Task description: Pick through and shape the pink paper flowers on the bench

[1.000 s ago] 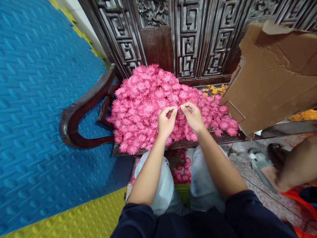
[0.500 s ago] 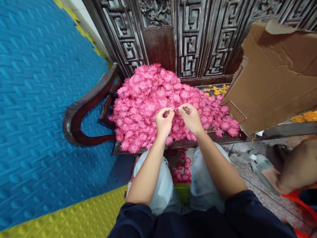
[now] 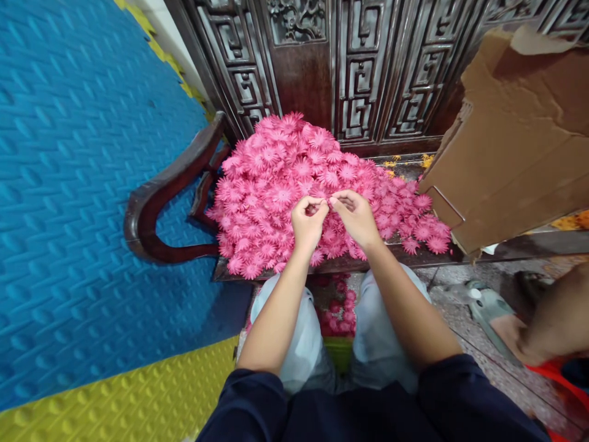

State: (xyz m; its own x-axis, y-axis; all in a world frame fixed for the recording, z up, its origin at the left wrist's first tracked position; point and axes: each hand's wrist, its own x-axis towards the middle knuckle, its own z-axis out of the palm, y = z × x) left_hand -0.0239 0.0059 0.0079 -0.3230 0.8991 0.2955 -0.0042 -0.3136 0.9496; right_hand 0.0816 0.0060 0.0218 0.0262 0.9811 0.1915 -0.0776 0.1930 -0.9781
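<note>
A large heap of pink artificial flowers lies on a dark wooden bench. Over the front of the heap, my left hand is pinched, thumb against fingertips. Facing it, my right hand is pinched too, its fingertips almost meeting those of my left hand. Whatever lies between the fingertips is too small to make out. Pink petals surround both hands.
Left of the heap curves a wooden armrest, beside a blue mat. A torn cardboard box stands at right, near orange flowers. Another person's foot is at lower right. More pink flowers lie below, between my knees.
The view has shifted slightly, so the bench and heap sit a little higher and further right. My hands stay pinched, and their fingertips are slightly closer together.
</note>
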